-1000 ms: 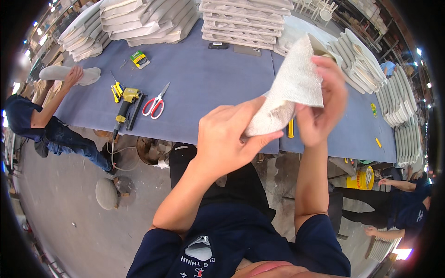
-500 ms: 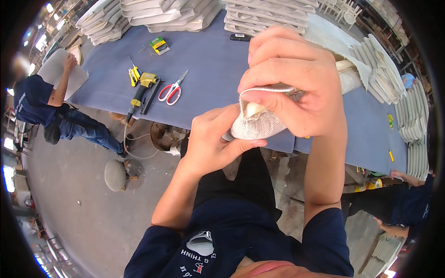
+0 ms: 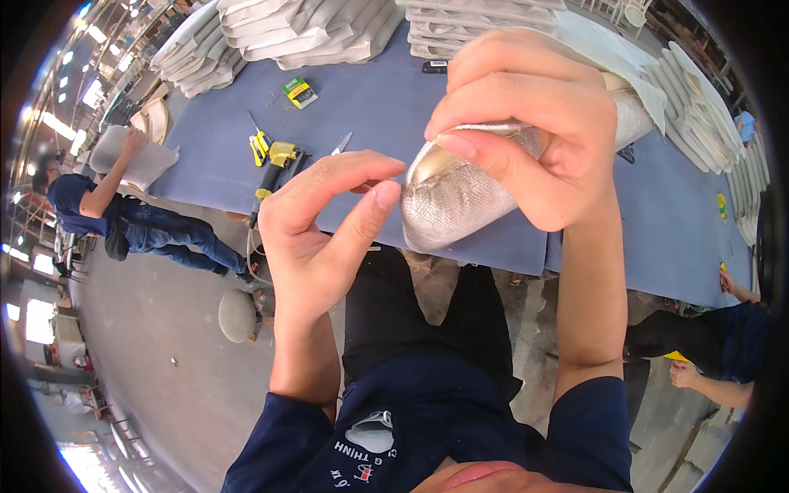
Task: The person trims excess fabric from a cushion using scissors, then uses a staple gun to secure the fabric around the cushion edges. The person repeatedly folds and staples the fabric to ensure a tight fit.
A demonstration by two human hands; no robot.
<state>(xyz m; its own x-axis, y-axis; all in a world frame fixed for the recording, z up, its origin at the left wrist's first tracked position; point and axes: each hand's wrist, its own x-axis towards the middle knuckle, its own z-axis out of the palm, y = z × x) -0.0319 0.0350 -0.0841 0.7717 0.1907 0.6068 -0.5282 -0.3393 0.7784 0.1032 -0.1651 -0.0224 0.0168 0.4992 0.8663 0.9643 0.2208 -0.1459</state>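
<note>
A long padded panel covered in light grey woven fabric (image 3: 460, 201) is held up in front of me, its rounded end towards my left. My right hand (image 3: 546, 140) pinches the folded fabric edge between thumb and fingers; a pale inner part shows in the gap under the edge. Beside the rounded end, my left hand (image 3: 316, 230) has its thumb and forefinger apart, with nothing visible between them. Its fingertips are close to the fabric; whether they touch it I cannot tell.
On the blue-grey table (image 3: 226, 172) lie a yellow staple gun (image 3: 277, 164), a yellow cutter (image 3: 260, 149), partly hidden scissors (image 3: 343, 143) and a green-yellow packet (image 3: 300, 93). Stacked fabric panels (image 3: 316, 29) line the far side. Co-workers stand at left (image 3: 103, 205) and right (image 3: 715, 345).
My left hand has let go of the panel's rounded end and drawn left, its fingers now apart. My right hand still grips the fabric edge. The view has shifted slightly.
</note>
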